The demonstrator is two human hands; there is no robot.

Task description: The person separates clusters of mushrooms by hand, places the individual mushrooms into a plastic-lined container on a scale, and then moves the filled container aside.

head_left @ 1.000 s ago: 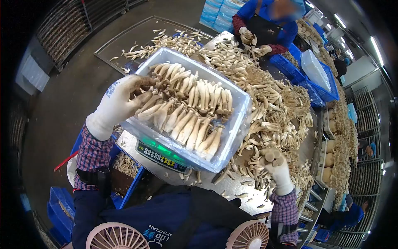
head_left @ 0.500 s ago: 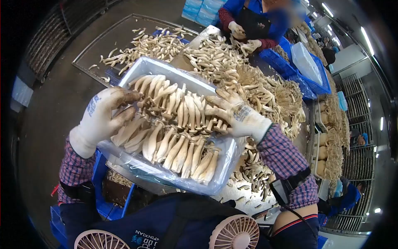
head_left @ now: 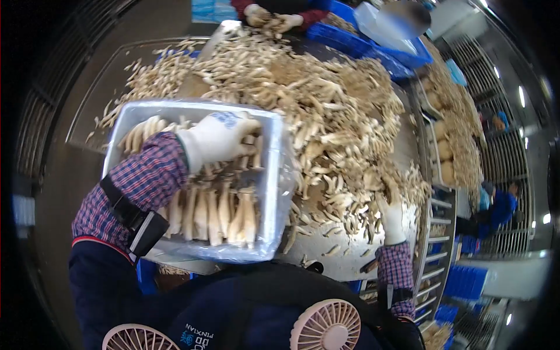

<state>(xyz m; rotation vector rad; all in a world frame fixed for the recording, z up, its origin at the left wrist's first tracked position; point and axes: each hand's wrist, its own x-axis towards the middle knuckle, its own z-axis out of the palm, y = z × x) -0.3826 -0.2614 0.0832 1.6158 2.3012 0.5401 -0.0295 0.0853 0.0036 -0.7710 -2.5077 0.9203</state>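
My left hand (head_left: 224,137), in a white glove with stained fingertips, is over the right part of a white foam box (head_left: 271,192) lined with clear plastic. Its curled fingers close on a king oyster mushroom (head_left: 257,154) by the box's right wall. Rows of king oyster mushrooms (head_left: 213,214) stand along the box's near side, and more lie at the far left under my forearm. Out to the right, my gloved right hand (head_left: 392,219) touches the near right edge of a large mushroom pile (head_left: 315,128). Blur and the pile hide its fingers.
A metal table (head_left: 350,259) carries the pile and scattered small pieces. Across it, a co-worker's gloved hands (head_left: 271,21) handle mushrooms. Blue crates (head_left: 396,61) stand at the far right. A roller rack (head_left: 434,251) runs along the right side.
Both hands were over the box, fingers bent or spread. My left hand has moved right across it; my right hand has left it for the pile. The view has shifted right.
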